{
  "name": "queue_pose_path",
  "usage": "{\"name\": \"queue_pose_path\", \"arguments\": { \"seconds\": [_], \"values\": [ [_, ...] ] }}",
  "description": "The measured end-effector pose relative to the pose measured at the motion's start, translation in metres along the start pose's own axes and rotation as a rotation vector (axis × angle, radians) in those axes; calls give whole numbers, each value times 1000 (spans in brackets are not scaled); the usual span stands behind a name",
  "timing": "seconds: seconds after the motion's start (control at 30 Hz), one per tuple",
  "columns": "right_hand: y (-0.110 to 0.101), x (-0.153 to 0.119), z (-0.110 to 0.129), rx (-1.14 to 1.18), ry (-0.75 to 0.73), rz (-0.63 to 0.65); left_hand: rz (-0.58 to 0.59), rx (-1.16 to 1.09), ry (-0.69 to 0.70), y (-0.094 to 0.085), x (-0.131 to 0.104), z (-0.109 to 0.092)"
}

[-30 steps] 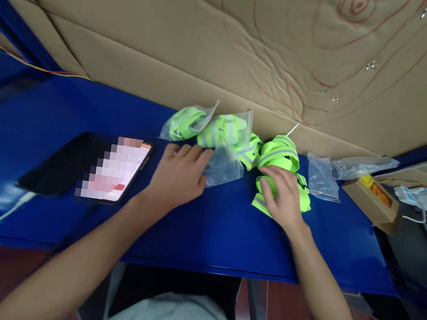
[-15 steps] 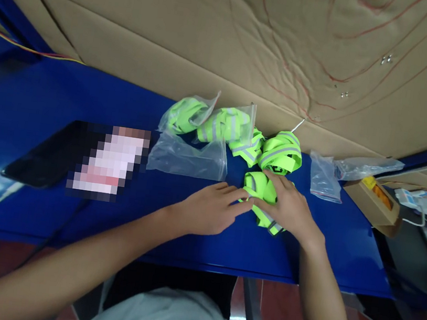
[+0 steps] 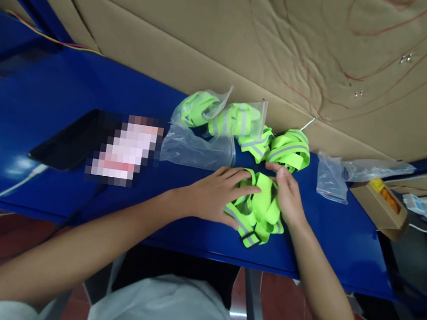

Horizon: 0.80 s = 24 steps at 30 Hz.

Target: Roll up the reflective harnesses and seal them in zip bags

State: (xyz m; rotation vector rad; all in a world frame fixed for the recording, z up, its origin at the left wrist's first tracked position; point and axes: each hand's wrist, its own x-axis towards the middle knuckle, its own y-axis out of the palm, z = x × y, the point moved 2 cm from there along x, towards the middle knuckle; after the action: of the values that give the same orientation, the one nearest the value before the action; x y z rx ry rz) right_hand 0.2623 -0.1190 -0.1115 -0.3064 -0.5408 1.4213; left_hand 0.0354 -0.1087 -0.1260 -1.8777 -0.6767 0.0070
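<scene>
A loose bundle of neon yellow-green reflective strap (image 3: pixel 265 202) with a black buckle lies near the front of the blue table. My left hand (image 3: pixel 220 195) rests on its left side, fingers spread over the loops, thumb low by the grey stripe. At its right edge is my right hand (image 3: pixel 289 194), seen from the side; its fingers are partly hidden and what they hold, if anything, cannot be made out. Just behind sit two more strap bundles, a rounded one (image 3: pixel 291 148) and a flatter one (image 3: pixel 255 146).
Two bagged straps (image 3: pixel 197 109) and an empty clear bag (image 3: pixel 197 148) lie behind my left hand. More clear bags (image 3: pixel 332 178) and a small cardboard box (image 3: pixel 374 206) are to the right. A black phone (image 3: pixel 68 142) with a white cable is left. Cardboard (image 3: pixel 178 17) stands behind.
My left hand has opened over the bundle's left side, and my right hand has turned onto its edge at the right. The bundle has spread and its buckle has shifted left. The view has shifted slightly.
</scene>
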Motion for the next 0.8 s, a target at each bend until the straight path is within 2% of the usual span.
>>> {"name": "queue_pose_path", "arguments": {
  "seconds": [0.1,0.17,0.3,0.4,0.5,0.57,0.67,0.8],
  "values": [
    [-6,0,3,38,-79,-106,-62,-97,-74,-5,0,5],
    [-10,-3,7,-1,-194,-159,-116,-163,-100,-10,-1,7],
    [-14,-12,22,-320,-479,-155,-122,-35,-140,-13,0,5],
    [-7,-17,28,-549,-548,29,-97,40,-198,-9,3,2],
    [4,-20,28,-555,-528,260,-60,45,-279,-3,5,1],
    [8,-21,27,-519,-519,317,-52,33,-317,-1,6,0],
    [3,-20,30,-561,-572,279,-119,-85,-373,-3,6,1],
    [-14,-16,32,-603,-589,89,-363,-321,-438,-13,3,10]
  ]
}}
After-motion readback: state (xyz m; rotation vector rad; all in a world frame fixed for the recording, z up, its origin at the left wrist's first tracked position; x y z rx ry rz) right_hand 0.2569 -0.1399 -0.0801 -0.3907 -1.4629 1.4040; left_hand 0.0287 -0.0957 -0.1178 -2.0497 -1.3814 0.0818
